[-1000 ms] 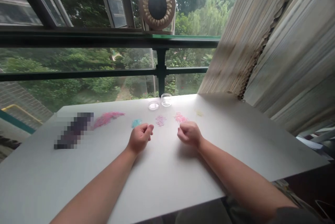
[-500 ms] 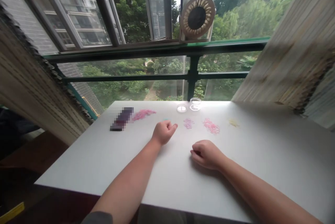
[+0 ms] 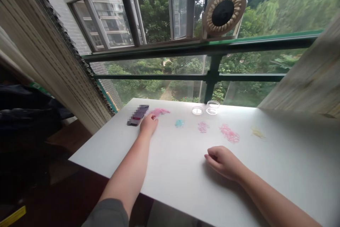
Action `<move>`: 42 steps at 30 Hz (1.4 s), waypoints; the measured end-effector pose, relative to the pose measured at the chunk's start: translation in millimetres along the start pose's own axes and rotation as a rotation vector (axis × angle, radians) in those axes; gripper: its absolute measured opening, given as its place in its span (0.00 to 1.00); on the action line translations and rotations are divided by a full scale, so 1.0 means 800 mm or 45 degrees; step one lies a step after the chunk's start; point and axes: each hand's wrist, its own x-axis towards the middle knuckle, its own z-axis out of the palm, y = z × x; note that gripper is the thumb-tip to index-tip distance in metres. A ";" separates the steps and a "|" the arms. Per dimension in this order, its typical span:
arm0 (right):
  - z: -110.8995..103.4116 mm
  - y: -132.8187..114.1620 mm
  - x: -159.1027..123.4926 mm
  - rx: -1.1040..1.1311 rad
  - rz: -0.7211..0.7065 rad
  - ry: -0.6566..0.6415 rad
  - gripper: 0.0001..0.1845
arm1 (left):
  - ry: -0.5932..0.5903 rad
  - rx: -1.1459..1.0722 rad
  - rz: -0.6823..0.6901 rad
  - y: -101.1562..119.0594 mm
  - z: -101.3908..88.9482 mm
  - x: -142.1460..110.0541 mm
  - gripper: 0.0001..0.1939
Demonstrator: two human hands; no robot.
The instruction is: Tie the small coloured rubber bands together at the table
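Observation:
At the far left of the table, my left hand reaches to the near edge of a loose pink heap of small pieces like tiny rubber bands. Its fingers are drawn together, and the fingertips are partly hidden. A phone, partly pixelated, lies just left of that hand. My right hand rests on the tabletop in a loose fist; its inside cannot be seen. Beyond it lie a small turquoise heap, a lilac one, a pink one and a pale yellow one.
Two clear round dishes stand at the back edge of the white table: a shallow dish and a taller dish. A round fan is by the window above a green railing. Curtains hang on both sides.
My left hand has moved left, from over the turquoise heap to the far-left pink heap, uncovering the turquoise one. The view has turned left. My right hand stays in its loose fist.

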 end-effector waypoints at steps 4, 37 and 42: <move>-0.006 0.001 -0.001 0.108 0.029 -0.047 0.18 | 0.027 0.059 0.028 0.004 0.008 0.004 0.12; -0.021 -0.006 -0.006 0.273 0.052 -0.073 0.14 | -0.200 -0.670 0.470 0.059 0.028 -0.044 0.13; -0.023 -0.004 -0.001 0.420 0.032 0.016 0.04 | -0.391 -0.734 0.700 0.109 0.024 -0.095 0.11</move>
